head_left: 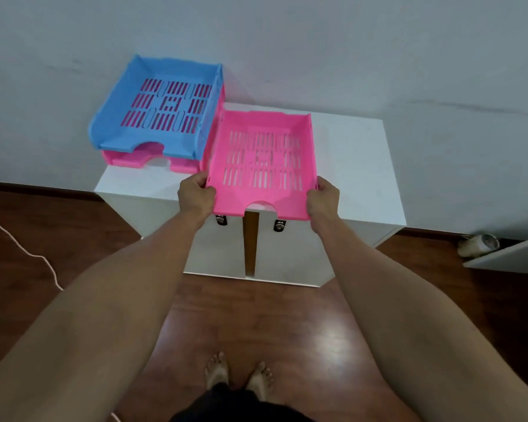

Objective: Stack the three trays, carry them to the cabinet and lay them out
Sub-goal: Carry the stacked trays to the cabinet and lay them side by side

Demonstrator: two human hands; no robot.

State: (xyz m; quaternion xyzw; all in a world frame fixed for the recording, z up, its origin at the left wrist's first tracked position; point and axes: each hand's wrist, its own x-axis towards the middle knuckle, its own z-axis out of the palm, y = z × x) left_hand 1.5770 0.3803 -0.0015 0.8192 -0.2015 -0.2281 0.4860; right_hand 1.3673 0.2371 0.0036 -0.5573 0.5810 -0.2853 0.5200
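1. At the far left of the cabinet (128,184) top, against the wall, a blue tray (156,102) sits stacked on a pink tray (116,158) beneath it. The lower one shows only at its front lip and right wall. Neither hand touches this pair.
2. The left hand (195,194) grips the near-left corner of a second pink tray, the front tray (262,159). Its fingers are curled together around the side wall, thumb on top of the rim.
3. The front tray lies just right of the stack, its left wall close beside it; I cannot tell if they touch. Its near edge overhangs the cabinet front, so it looks not fully set down. Two of the three trays are not yet laid out.
4. The right hand (322,197) mirrors the left on the near-right corner, fingers closed around the wall.
5. Handling, as I judge it: thin slotted plastic, so light and fairly stiff, though the walls may flex if squeezed. The smooth surface could slip. The side walls near the front, one hand each, seem the best hold; the notched front lip would serve for a one-handed pull.
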